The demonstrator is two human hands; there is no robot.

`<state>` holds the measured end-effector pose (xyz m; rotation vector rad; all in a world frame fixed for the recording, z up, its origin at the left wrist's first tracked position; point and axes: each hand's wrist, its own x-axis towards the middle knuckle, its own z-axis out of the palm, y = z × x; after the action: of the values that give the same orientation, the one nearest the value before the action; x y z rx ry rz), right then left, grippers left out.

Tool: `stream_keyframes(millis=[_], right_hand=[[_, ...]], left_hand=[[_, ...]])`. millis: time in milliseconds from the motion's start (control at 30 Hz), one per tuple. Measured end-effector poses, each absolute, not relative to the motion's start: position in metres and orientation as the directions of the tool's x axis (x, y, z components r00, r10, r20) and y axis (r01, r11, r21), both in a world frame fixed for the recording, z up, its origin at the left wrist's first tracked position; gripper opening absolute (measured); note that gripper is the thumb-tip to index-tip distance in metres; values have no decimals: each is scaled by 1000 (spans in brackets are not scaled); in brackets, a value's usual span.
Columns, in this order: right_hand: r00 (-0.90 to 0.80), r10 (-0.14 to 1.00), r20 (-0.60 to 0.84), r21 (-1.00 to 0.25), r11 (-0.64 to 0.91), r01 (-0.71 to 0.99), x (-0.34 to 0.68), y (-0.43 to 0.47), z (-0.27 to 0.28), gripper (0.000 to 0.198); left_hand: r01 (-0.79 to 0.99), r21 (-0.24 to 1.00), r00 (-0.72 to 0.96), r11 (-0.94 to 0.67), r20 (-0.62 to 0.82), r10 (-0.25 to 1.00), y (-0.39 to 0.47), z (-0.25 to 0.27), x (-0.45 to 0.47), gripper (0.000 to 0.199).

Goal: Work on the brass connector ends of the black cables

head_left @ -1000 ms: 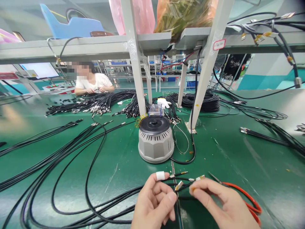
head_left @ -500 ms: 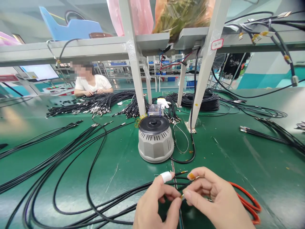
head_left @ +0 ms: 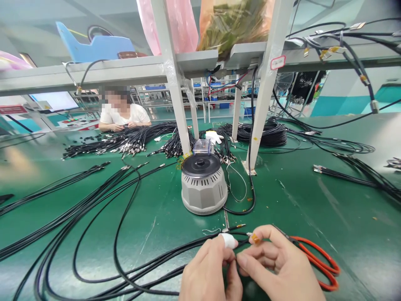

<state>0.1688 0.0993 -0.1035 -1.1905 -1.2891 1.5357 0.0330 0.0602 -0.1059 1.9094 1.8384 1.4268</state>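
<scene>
My left hand (head_left: 209, 271), with white tape on its forefinger, and my right hand (head_left: 278, 267) meet at the bottom centre, fingertips pinched together on the end of a black cable (head_left: 175, 255). The part between the fingertips is hidden. Another cable end with a gold tip (head_left: 233, 228) lies on the green mat just beyond my hands. The black cables (head_left: 94, 217) run off to the left in long loops. Red-handled pliers (head_left: 316, 259) lie on the mat right beside my right hand.
A grey round machine with a black top (head_left: 204, 184) stands beyond my hands, with a white shelf leg (head_left: 260, 113) behind it. Bundles of black cables (head_left: 263, 131) lie at the back and at the right (head_left: 354, 177). A person in a white shirt (head_left: 122, 115) works at the far left.
My hands have drawn together and nearer to me; the metal cable ends seen between them a second ago are now covered by my fingertips. The view shifted slightly.
</scene>
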Motion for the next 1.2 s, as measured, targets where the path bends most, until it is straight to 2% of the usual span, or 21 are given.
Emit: stream_keyframes(millis=[67,133,200,233,333,400,467,533,633,800,867,933,1033,1100,1200], right_hand=[[-261,954,-146,-983,-170,-73,168,98,-103,37],[-300,947,-115,-973,-168,-157,168,99,-104,35],[-330,941,-72,-963,-151,-221,169,101,-106,33],[-341,939,-48,-960,-138,-245,169,101,-107,32],[-345,939,-16,-954,-117,-276,170,104,-109,31],[-317,948,-37,-957,-126,-263,170,105,-111,33],[-278,958,-69,-962,-137,-236,170,105,-113,35],[-243,966,-83,-965,-139,-222,169,104,-116,36],[-221,972,-84,-971,-130,-201,168,105,-120,36],[-319,945,-68,-993,-95,-72,174,106,-128,30],[-330,943,-53,-998,-60,-13,177,105,-129,28],[-269,962,-39,-999,-38,10,176,102,-127,27],[-228,974,-20,-994,-44,-98,171,96,-122,29],[-284,959,15,-974,-50,-221,167,94,-119,30],[-362,931,44,-942,-81,-324,164,95,-115,30]], left_hand=[[510,849,-211,-139,280,937,64,-99,29,24],[227,971,-148,74,-41,988,69,-95,22,28],[26,958,-6,285,-285,959,74,-95,15,34],[-27,938,59,345,-343,937,76,-96,12,36],[-139,926,169,351,-327,930,79,-100,5,39],[-192,933,165,304,-275,947,77,-99,4,42],[-172,952,106,254,-239,965,74,-95,5,42],[-59,984,0,166,-166,986,69,-92,8,40],[210,978,-105,4,18,994,62,-94,14,43],[564,799,-143,-206,340,929,57,-107,20,36],[599,769,-141,-222,374,917,58,-103,21,30],[523,837,-147,-158,272,951,62,-96,21,24],[170,981,-75,94,-83,994,70,-91,16,26],[-86,965,66,247,-242,968,76,-97,12,35],[-280,893,223,352,-297,929,81,-114,9,45]])
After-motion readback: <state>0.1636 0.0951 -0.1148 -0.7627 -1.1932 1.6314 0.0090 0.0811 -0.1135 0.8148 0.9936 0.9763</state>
